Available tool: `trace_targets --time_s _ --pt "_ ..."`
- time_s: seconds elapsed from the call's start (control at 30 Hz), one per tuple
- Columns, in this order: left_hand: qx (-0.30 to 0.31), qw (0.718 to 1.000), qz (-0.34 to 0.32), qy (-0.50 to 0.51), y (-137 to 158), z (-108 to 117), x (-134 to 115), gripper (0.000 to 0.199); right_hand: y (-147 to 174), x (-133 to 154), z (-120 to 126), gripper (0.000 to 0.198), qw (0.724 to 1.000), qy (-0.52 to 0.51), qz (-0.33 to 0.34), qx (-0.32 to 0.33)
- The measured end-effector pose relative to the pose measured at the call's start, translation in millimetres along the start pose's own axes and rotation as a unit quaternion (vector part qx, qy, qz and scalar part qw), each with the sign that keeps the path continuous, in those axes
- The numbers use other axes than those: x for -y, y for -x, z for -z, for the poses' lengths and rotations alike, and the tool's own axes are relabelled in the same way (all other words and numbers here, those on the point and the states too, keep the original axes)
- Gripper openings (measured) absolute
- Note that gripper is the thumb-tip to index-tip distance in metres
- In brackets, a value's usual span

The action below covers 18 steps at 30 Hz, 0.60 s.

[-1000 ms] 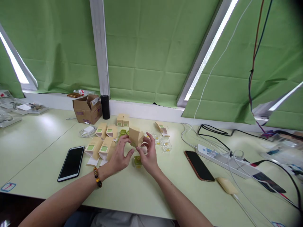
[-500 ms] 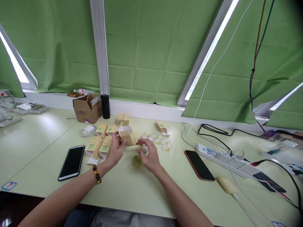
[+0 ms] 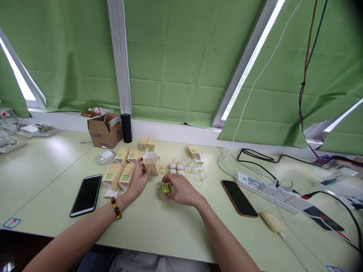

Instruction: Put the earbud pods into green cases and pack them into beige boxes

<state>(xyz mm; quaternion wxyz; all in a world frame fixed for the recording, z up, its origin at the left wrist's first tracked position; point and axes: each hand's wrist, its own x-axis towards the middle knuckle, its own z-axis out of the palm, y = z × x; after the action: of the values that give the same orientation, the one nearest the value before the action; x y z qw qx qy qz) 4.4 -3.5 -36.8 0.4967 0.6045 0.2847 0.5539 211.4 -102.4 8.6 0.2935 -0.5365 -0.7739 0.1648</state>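
My left hand [image 3: 138, 182] grips a small kraft-paper box [image 3: 153, 167] with its white-lined flaps open at the top. My right hand [image 3: 183, 189] has thumb and fingers closed around a small square green bottle [image 3: 165, 187] with a ring-like piece on top, low over the table. Beyond my right fingers lie pale pink, cork-like pieces [image 3: 176, 167] and several tiny yellowish parts [image 3: 164, 170]. Clear little containers [image 3: 199, 175] with yellow spots stand just to their right. Left of my left hand, several kraft boxes with green labels [image 3: 112, 176] are grouped together.
A black-screened phone [image 3: 86, 195] lies at left, another phone [image 3: 238, 198] at right. Further right are a power strip [image 3: 266, 190], cables and a cream-coloured charger [image 3: 271, 221]. An open carton [image 3: 104, 132] and a black cylinder [image 3: 126, 127] stand at the back. One opened box [image 3: 194, 154] lies beyond the containers.
My right hand has come down and toward me from beside the small parts, and its fingers have closed on the green bottle. My left hand and its box have barely moved.
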Motion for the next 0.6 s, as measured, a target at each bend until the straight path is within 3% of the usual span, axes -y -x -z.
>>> trace_targets --time_s 0.13,0.27,0.43,0.6 --pt "0.016 1.000 0.008 -0.005 -0.1 -0.1 4.7 0.058 -6.9 -4.4 10.8 0.040 0.979 -0.194 -0.041 -0.053" --pt "0.040 0.999 0.025 -0.006 -0.1 0.8 11.4 0.057 -12.5 -8.3 13.5 0.051 0.915 -0.386 -0.049 -0.107" --pt "0.082 0.996 0.033 -0.004 2.9 0.8 12.1 0.055 -16.6 -12.4 6.6 0.059 0.876 -0.445 -0.035 -0.183" --pt "0.125 0.991 0.033 -0.040 8.4 -0.1 5.1 0.049 -18.7 -14.2 -1.9 0.059 0.868 -0.450 -0.028 -0.208"
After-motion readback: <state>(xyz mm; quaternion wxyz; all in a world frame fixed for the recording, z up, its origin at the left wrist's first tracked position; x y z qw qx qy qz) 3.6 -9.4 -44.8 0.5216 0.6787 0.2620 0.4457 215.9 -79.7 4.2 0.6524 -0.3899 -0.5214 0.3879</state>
